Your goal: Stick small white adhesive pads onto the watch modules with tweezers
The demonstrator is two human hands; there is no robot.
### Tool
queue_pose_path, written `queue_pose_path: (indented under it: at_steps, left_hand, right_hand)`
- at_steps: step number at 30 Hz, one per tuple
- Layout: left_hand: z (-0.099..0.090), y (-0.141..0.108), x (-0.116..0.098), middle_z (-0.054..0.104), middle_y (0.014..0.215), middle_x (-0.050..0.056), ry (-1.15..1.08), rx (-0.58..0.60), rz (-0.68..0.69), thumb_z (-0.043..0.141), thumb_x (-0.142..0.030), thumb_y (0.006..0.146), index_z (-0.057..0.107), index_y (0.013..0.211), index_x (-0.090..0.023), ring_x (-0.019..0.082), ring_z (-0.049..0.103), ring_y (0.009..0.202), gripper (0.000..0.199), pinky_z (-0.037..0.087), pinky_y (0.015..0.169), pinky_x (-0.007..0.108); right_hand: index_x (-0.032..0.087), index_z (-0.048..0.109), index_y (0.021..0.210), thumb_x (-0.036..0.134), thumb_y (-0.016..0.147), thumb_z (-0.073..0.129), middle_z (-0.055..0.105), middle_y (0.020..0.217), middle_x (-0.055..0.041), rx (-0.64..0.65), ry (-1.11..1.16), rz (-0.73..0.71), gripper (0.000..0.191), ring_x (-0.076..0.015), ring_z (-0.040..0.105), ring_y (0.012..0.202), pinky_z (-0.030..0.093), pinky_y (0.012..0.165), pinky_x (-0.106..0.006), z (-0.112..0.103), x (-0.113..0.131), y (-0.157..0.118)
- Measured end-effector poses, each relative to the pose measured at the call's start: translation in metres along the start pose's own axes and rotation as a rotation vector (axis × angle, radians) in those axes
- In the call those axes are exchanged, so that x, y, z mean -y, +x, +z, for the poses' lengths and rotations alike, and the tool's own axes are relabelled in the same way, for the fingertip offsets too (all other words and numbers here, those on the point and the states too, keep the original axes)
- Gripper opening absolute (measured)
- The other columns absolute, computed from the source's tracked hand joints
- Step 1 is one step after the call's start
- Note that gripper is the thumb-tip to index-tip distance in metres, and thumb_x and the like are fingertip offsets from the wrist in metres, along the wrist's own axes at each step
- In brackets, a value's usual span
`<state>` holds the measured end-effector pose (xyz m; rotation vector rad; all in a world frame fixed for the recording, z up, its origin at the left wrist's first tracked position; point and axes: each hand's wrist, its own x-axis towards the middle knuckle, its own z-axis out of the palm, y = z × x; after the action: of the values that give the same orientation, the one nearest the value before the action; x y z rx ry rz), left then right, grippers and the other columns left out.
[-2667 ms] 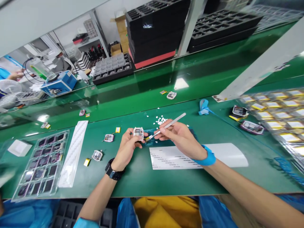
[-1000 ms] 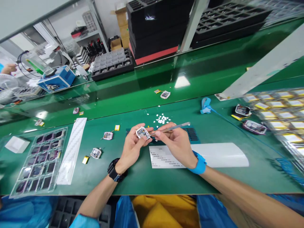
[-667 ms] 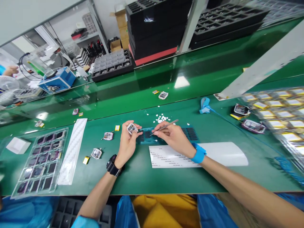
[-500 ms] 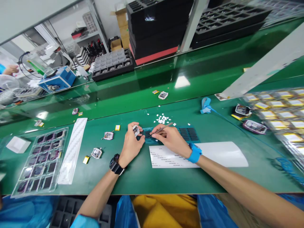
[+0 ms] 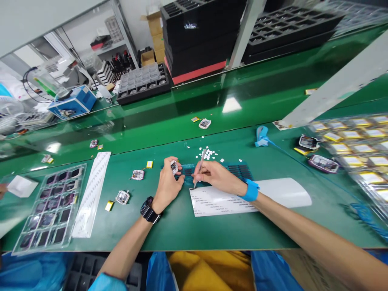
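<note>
the tweezers have swung upright, pinched in the right hand, tip on the blue sheet; left hand grips a small module beside it.

Left hand: a small white module is pinched between the fingertips, held above the green bench.
Right hand: metal tweezers are gripped steeply, tip set down on the blue sheet.
Paper strip: laid just beside the right wrist.
White chips: scattered beyond the tweezers.
Clear tray: placed far left.

Two hands, one tweezers, two sheets.
</note>
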<state>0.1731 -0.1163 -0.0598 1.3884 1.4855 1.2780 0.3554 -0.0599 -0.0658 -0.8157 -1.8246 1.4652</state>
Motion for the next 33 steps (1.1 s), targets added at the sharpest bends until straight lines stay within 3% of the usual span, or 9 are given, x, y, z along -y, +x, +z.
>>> queue_pose_path:
  at_steps: [3, 6, 8, 10, 12, 16, 21, 33]
  left_hand:
    - [-0.002, 0.001, 0.000, 0.063, 0.094, 0.001, -0.068, -0.002, -0.033, 0.074, -0.007, 0.067, 0.051, 0.110, -0.020, 0.015, 0.063, 0.085, 0.050, 0.051, 0.079, 0.029]
    - [-0.005, 0.001, -0.004, 0.067, 0.096, 0.005, -0.167, 0.032, -0.081, 0.069, -0.032, 0.084, 0.054, 0.112, -0.018, 0.018, 0.067, 0.090, 0.035, 0.054, 0.080, 0.031]
    - [-0.007, -0.001, -0.010, 0.070, 0.097, 0.009, -0.316, 0.109, -0.160, 0.059, -0.049, 0.091, 0.058, 0.112, -0.016, 0.020, 0.070, 0.091, 0.039, 0.058, 0.077, 0.032]
    - [-0.008, -0.004, -0.017, 0.073, 0.097, 0.011, -0.500, 0.206, -0.260, 0.061, -0.055, 0.089, 0.064, 0.110, -0.015, 0.022, 0.072, 0.091, 0.045, 0.060, 0.074, 0.031]
    - [-0.008, -0.008, -0.023, 0.075, 0.097, 0.011, -0.619, 0.290, -0.332, 0.068, -0.054, 0.085, 0.069, 0.110, -0.015, 0.022, 0.072, 0.090, 0.046, 0.061, 0.071, 0.028]
    - [-0.005, -0.013, -0.025, 0.075, 0.105, 0.009, -0.611, 0.363, -0.354, 0.070, -0.054, 0.084, 0.072, 0.116, -0.018, 0.020, 0.072, 0.089, 0.048, 0.062, 0.069, 0.026]
    - [-0.002, -0.016, -0.023, 0.074, 0.114, 0.008, -0.598, 0.370, -0.347, 0.073, -0.056, 0.081, 0.072, 0.119, -0.024, 0.018, 0.071, 0.087, 0.050, 0.063, 0.071, 0.027]
    - [0.000, -0.017, -0.023, 0.073, 0.119, 0.010, -0.590, 0.375, -0.338, 0.070, -0.056, 0.084, 0.071, 0.121, -0.022, 0.021, 0.072, 0.093, 0.050, 0.063, 0.070, 0.026]
  right_hand:
    - [0.020, 0.058, 0.077, 0.058, 0.079, 0.071, 0.074, 0.074, -0.0055, -0.043, 0.045, -0.007, 0.040, -0.0229, 0.074, 0.075, 0.059, 0.073, -0.037, -0.005, 0.007, -0.002]
    - [0.020, 0.058, 0.081, 0.060, 0.078, 0.073, 0.074, 0.082, -0.0064, -0.154, 0.074, -0.032, 0.042, -0.0244, 0.074, 0.083, 0.059, 0.081, -0.040, -0.007, 0.016, -0.005]
    - [0.020, 0.059, 0.081, 0.059, 0.078, 0.074, 0.074, 0.083, -0.0069, -0.209, 0.083, -0.067, 0.041, -0.0258, 0.074, 0.087, 0.060, 0.082, -0.041, -0.007, 0.024, -0.009]
    - [0.021, 0.061, 0.080, 0.057, 0.080, 0.074, 0.074, 0.081, -0.0065, -0.234, 0.068, -0.111, 0.039, -0.0263, 0.074, 0.088, 0.060, 0.081, -0.041, -0.004, 0.032, -0.014]
    - [0.021, 0.062, 0.080, 0.056, 0.082, 0.073, 0.073, 0.079, -0.0057, -0.222, 0.039, -0.148, 0.036, -0.0258, 0.074, 0.086, 0.061, 0.078, -0.040, -0.001, 0.040, -0.019]
    - [0.022, 0.065, 0.081, 0.051, 0.086, 0.071, 0.074, 0.079, -0.0039, -0.187, -0.052, -0.194, 0.030, -0.0246, 0.074, 0.083, 0.061, 0.077, -0.039, 0.005, 0.046, -0.026]
    - [0.023, 0.066, 0.081, 0.042, 0.089, 0.068, 0.074, 0.078, -0.0018, -0.159, -0.135, -0.207, 0.020, -0.0235, 0.075, 0.082, 0.060, 0.075, -0.035, 0.007, 0.044, -0.030]
    - [0.025, 0.070, 0.080, 0.044, 0.090, 0.066, 0.073, 0.079, -0.0019, -0.186, -0.220, -0.219, 0.022, -0.0221, 0.073, 0.079, 0.060, 0.075, -0.035, 0.007, 0.043, -0.031]
